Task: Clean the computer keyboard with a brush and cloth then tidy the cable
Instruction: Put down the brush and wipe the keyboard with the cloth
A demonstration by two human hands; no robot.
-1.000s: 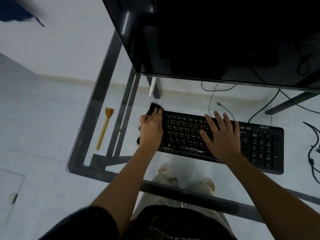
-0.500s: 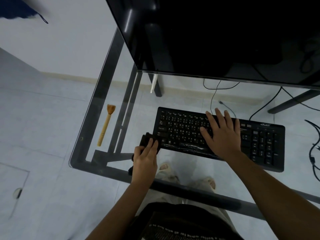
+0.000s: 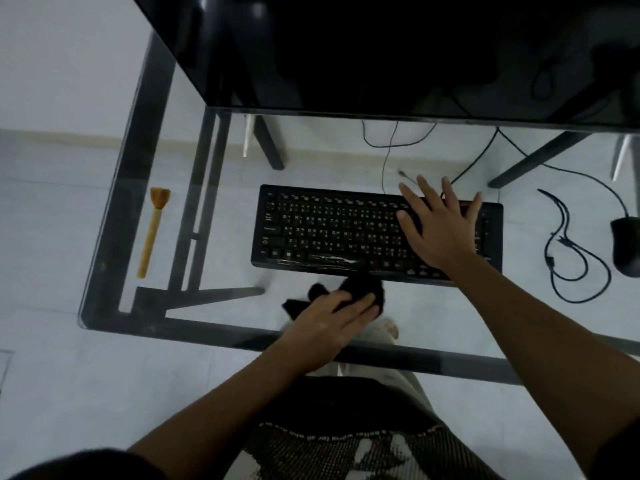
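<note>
A black keyboard lies on the glass desk in front of the monitor. My right hand rests flat on the keyboard's right part, fingers spread. My left hand presses a black cloth on the glass just in front of the keyboard's near edge. A wooden brush lies on the glass at the far left, bristles away from me. A thin cable runs from the keyboard's back edge toward the monitor.
A large black monitor overhangs the back of the desk. At the right lie a looped black cable and a black mouse. The desk's dark frame and the floor show through the glass.
My left hand has carried the cloth from the keyboard's left end down around its corner to the front edge, moving rightward. My right hand has shifted further right on the keyboard.
</note>
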